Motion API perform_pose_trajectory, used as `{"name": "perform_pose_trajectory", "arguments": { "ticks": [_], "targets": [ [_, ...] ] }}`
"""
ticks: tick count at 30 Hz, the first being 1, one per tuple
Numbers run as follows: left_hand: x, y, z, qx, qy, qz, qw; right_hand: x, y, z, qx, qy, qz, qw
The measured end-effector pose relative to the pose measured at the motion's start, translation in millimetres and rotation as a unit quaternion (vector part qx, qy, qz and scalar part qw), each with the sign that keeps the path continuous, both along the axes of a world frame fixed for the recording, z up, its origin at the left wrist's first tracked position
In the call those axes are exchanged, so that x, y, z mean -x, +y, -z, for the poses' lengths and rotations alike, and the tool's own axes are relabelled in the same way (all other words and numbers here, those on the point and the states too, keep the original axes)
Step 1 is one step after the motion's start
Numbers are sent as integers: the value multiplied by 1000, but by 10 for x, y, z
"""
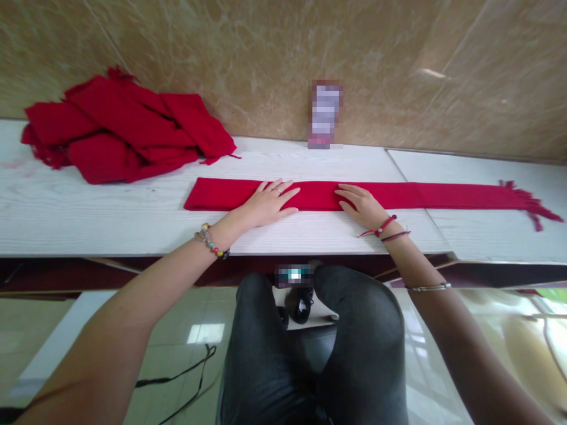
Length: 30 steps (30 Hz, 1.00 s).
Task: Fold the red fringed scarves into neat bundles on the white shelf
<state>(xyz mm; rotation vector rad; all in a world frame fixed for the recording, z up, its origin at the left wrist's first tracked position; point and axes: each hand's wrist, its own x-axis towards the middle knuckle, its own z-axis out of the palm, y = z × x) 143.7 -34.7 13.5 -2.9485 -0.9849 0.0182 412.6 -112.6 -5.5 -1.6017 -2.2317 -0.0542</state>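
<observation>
A red scarf point(460, 196) lies folded into a long narrow strip across the white table, its fringe spread at the right end and a straight fold at the left. My left hand point(269, 203) rests flat on the left part of the scarf, fingers spread, with a ring on one finger. Farther right, my right hand point(361, 205) lies on the middle of the strip, its fingers stretched out toward the left. A gap of bare red cloth shows between the two hands. Neither hand grips the fabric.
A loose heap of red fringed cloth point(128, 130) sits at the back left, against the brown marbled wall point(266, 65). A blurred-out phone-like object point(325, 112) leans on that wall. The white table point(146, 221) has a seam at right. My legs are below its front edge.
</observation>
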Motion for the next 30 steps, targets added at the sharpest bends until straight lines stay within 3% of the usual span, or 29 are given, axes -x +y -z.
{"name": "perform_pose_trajectory", "arguments": {
  "ticks": [30],
  "targets": [
    [-7,2,-4,3,2,-4,1000,-12,-9,-9,-2,2,-3,1000]
  ]
}}
